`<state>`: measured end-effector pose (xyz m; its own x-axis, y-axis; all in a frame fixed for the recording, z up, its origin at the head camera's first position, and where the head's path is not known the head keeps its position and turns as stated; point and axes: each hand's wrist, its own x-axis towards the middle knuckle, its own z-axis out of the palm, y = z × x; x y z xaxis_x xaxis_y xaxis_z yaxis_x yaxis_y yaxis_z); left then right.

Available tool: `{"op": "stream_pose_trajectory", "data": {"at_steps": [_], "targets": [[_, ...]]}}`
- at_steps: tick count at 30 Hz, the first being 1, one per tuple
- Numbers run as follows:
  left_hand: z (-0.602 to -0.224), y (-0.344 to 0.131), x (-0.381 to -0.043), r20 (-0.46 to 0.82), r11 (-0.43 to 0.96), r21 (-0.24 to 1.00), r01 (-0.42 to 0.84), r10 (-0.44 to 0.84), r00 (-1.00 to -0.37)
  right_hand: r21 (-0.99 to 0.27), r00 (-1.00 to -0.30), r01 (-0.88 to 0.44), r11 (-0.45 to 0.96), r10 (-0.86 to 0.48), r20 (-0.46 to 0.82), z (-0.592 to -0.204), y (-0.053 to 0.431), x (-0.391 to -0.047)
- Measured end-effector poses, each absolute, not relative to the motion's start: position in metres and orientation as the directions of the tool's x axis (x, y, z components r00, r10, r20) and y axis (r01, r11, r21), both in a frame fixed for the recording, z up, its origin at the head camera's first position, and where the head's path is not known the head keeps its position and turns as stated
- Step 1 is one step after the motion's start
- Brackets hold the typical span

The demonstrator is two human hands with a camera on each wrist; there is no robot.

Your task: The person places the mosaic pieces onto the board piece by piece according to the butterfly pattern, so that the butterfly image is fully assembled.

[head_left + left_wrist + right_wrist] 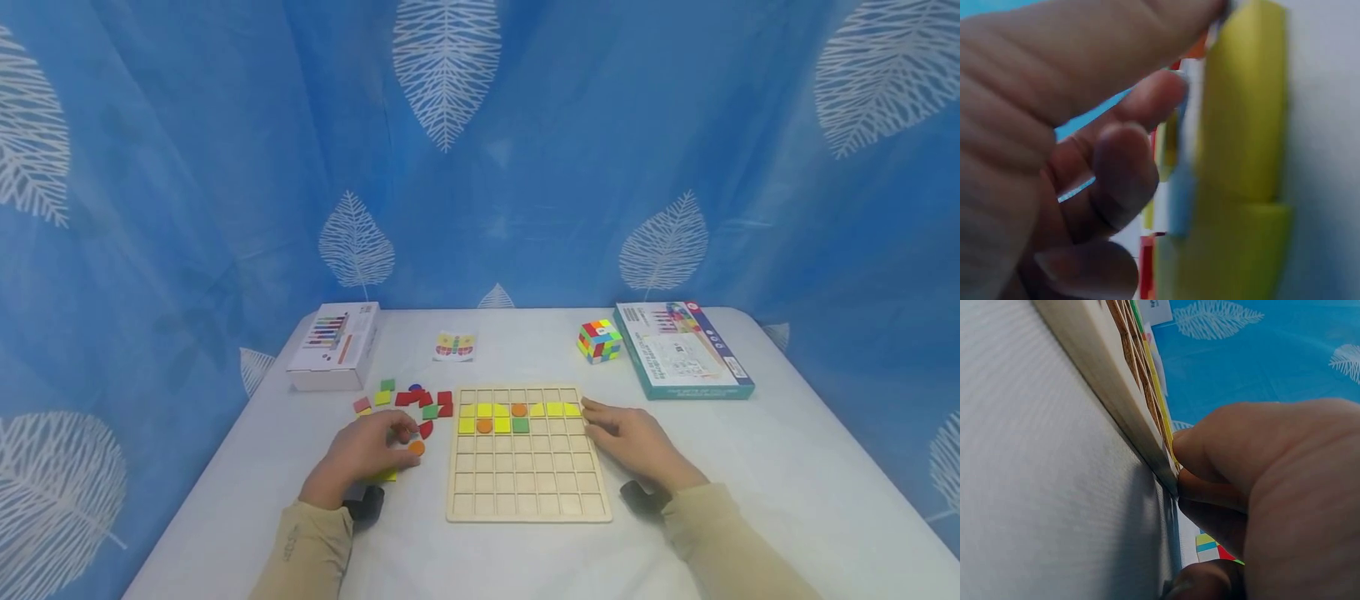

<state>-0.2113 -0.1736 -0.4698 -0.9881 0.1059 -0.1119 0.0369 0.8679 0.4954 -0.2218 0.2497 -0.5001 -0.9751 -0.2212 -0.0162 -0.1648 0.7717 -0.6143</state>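
A wooden grid board (528, 521) lies on the table, with yellow pieces (555, 409), orange discs (519, 410) and a green square (521, 426) in its upper rows. My left hand (363, 450) is over the loose pieces left of the board, fingers loosely bent. Its thumb tip lies beside a loose orange disc (417, 448); a gap shows between thumb and visible fingertips. In the left wrist view, yellow pieces (1244, 112) lie close to the thumb, blurred. My right hand (637, 442) touches the board's right edge with thumb and fingers, also seen against the wooden rim (1119, 394).
Red pieces (446, 404) and green and yellow squares (383, 397) are scattered left of the board. Behind stand a patterned picture card (453, 347), a puzzle cube (599, 342), a white box (333, 350) at left and a teal-edged box (682, 350) at right.
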Motion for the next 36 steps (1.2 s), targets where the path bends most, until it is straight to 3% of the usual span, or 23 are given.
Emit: {"op": "stream_pose_trajectory", "data": {"at_steps": [7,27,31,36], "targets": [[-0.48,-0.172,-0.213,-0.113,0.806,0.591,0.037,0.128,-0.985,-0.612,-0.975,-0.163,0.774,-0.22,-0.017,-0.503,0.25,-0.223],[-0.486,-0.164,-0.216,-0.08,0.859,0.508,0.07,0.129,-0.988,-0.61,-0.975,-0.174,0.773,-0.224,-0.007,-0.502,0.249,-0.224],[-0.477,-0.17,-0.215,-0.092,0.86,0.511,0.015,0.072,-0.993,-0.613,-0.975,-0.169,0.772,-0.22,-0.009,-0.502,0.249,-0.224],[-0.467,-0.187,-0.218,-0.046,0.866,0.49,-0.098,-0.087,-0.995,-0.618,-0.976,-0.167,0.768,-0.216,-0.004,-0.503,0.25,-0.224]]}}
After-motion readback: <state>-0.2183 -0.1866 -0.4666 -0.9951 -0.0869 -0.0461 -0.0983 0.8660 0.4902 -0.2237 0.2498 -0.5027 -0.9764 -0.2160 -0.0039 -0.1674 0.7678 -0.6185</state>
